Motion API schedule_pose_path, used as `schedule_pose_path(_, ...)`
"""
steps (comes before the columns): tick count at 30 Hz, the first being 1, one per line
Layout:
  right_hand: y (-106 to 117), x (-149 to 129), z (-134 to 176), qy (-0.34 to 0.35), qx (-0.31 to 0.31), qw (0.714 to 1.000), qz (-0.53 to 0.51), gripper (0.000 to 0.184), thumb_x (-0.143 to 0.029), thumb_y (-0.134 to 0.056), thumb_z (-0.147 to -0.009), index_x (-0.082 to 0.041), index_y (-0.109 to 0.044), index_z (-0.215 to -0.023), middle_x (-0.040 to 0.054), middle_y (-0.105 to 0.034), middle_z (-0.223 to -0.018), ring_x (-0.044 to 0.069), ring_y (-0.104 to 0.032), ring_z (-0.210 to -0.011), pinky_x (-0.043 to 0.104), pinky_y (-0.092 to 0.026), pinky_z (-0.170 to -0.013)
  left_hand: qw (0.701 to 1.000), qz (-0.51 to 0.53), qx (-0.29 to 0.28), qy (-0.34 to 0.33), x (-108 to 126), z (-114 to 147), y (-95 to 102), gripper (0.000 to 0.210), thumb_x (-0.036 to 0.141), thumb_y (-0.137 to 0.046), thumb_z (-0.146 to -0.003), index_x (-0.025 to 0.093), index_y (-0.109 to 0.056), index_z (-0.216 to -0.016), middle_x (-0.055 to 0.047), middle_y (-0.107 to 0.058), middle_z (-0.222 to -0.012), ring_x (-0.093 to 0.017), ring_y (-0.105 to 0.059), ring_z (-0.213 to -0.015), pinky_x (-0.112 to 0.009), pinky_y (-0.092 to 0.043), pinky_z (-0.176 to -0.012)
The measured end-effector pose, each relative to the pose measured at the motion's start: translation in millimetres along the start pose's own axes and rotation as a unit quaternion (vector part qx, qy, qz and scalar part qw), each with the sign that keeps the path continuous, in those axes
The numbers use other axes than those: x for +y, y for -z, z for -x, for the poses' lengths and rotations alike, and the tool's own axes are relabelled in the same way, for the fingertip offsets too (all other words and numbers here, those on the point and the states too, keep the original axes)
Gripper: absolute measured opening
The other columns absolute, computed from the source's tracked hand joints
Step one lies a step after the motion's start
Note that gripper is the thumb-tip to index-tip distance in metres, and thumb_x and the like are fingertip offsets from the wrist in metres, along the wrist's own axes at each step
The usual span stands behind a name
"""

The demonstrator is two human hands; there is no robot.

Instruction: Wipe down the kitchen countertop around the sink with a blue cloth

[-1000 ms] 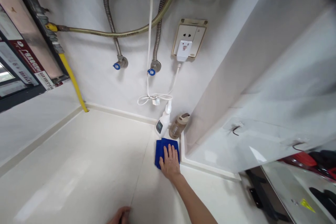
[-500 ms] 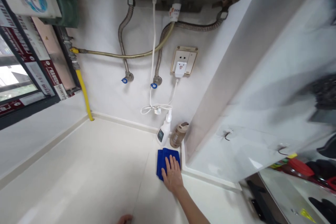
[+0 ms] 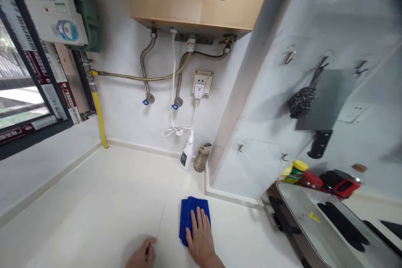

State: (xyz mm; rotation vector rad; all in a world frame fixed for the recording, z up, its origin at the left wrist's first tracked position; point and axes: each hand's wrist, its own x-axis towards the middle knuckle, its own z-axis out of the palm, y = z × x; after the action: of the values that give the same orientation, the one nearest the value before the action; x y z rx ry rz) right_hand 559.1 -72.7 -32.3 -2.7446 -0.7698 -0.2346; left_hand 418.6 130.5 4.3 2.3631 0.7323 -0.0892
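My right hand (image 3: 201, 238) lies on a folded blue cloth (image 3: 186, 220) on the white countertop (image 3: 103, 205), its fingers stretched out flat and slightly apart. To its left, my left hand (image 3: 141, 254) rests at the bottom edge of the view with its fingers curled in, and no object shows in it. Beyond the cloth, against the wall, stands a white spray bottle (image 3: 187, 153). Beside that bottle is a brown translucent drinking bottle (image 3: 202, 158) in the corner by the pillar.
A gold water heater (image 3: 197, 10) hangs above, with metal hoses and a white cord (image 3: 173, 71) running down to a socket (image 3: 202, 79). At right, a cleaver (image 3: 326, 100) and a steel-wool scrubber (image 3: 302, 102) hang over a lidded electric pan (image 3: 333, 222). A window (image 3: 21, 88) is at left.
My right hand and the blue cloth have moved toward me, away from the bottles. More of my left hand shows. The view has tilted up and turned to the right.
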Motion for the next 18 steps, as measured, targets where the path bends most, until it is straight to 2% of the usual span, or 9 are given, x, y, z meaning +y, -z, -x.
schedule_pose_path(4,13,-3,45,0.012,-0.013,1.000,-0.020,0.069,-0.052,-0.042,-0.096,-0.012,-0.035,-0.151,0.0145,-0.020,-0.159,0.036,-0.012,-0.149,0.059,-0.023,-0.121,1.000,0.010,0.009,-0.004,10,7,8.2,0.036,0.024,-0.031,-0.098,0.028,-0.062,-0.116,0.004,-0.075,-0.084,-0.016,-0.071,-0.082,-0.026,-0.049,-0.076)
schedule_pose_path(6,21,1,66,0.035,-0.019,0.998,-0.043,0.067,-0.049,-0.044,-0.096,-0.018,-0.030,-0.154,0.0123,-0.017,-0.160,0.036,-0.015,-0.149,0.059,-0.028,-0.119,0.999,0.037,0.004,-0.039,20,10,5.5,0.038,0.023,-0.029,-0.098,0.026,-0.061,-0.117,0.003,-0.075,-0.086,-0.015,-0.071,-0.080,-0.026,-0.050,-0.076)
schedule_pose_path(8,27,8,85,0.070,-0.018,0.995,-0.075,0.064,-0.044,-0.045,-0.097,-0.023,-0.029,-0.154,0.0100,-0.019,-0.161,0.034,-0.019,-0.148,0.057,-0.033,-0.117,0.992,0.068,-0.007,-0.102,36,16,-4.3,0.038,0.025,-0.029,-0.098,0.026,-0.062,-0.118,0.002,-0.076,-0.086,-0.015,-0.071,-0.081,-0.026,-0.052,-0.079)
schedule_pose_path(11,32,29,113,0.076,0.024,0.988,-0.131,0.049,-0.039,-0.039,-0.099,-0.027,-0.046,-0.146,0.0077,-0.038,-0.155,0.028,-0.034,-0.143,0.050,-0.041,-0.114,0.970,0.076,0.001,-0.233,72,25,-33.6,0.039,0.031,-0.030,-0.099,0.027,-0.064,-0.119,-0.002,-0.076,-0.097,-0.016,-0.070,-0.093,-0.029,-0.054,-0.089)
schedule_pose_path(13,31,51,137,0.017,0.089,0.985,-0.147,0.044,-0.038,-0.034,-0.100,-0.027,-0.058,-0.136,0.0082,-0.053,-0.145,0.026,-0.048,-0.135,0.046,-0.049,-0.108,0.941,0.044,0.006,-0.336,96,29,-61.0,0.044,0.029,-0.030,-0.098,0.023,-0.061,-0.129,-0.009,-0.071,-0.120,-0.020,-0.064,-0.114,-0.037,-0.050,-0.104)
schedule_pose_path(14,30,64,151,-0.014,0.124,0.982,-0.142,0.044,-0.040,-0.035,-0.100,-0.026,-0.060,-0.133,0.0095,-0.057,-0.140,0.027,-0.052,-0.131,0.047,-0.053,-0.104,0.928,0.007,-0.007,-0.371,105,30,-76.0,0.047,0.030,-0.034,-0.097,0.018,-0.056,-0.137,-0.013,-0.063,-0.135,-0.024,-0.055,-0.128,-0.043,-0.045,-0.111)
schedule_pose_path(16,29,92,180,-0.062,0.166,0.978,-0.110,0.043,-0.042,-0.038,-0.098,-0.026,-0.064,-0.129,0.0104,-0.062,-0.133,0.030,-0.057,-0.125,0.050,-0.055,-0.100,0.917,-0.077,-0.025,-0.390,118,29,-105.4,0.059,0.033,-0.044,-0.093,0.010,-0.045,-0.147,-0.020,-0.040,-0.155,-0.036,-0.033,-0.145,-0.057,-0.033,-0.117)
schedule_pose_path(18,27,116,207,-0.085,0.183,0.976,-0.084,0.042,-0.042,-0.040,-0.097,-0.025,-0.066,-0.126,0.0117,-0.065,-0.128,0.032,-0.060,-0.120,0.052,-0.056,-0.099,0.909,-0.141,-0.017,-0.391,121,26,-129.7,0.069,0.035,-0.049,-0.091,0.008,-0.035,-0.152,-0.023,-0.024,-0.161,-0.043,-0.017,-0.149,-0.066,-0.025,-0.118)
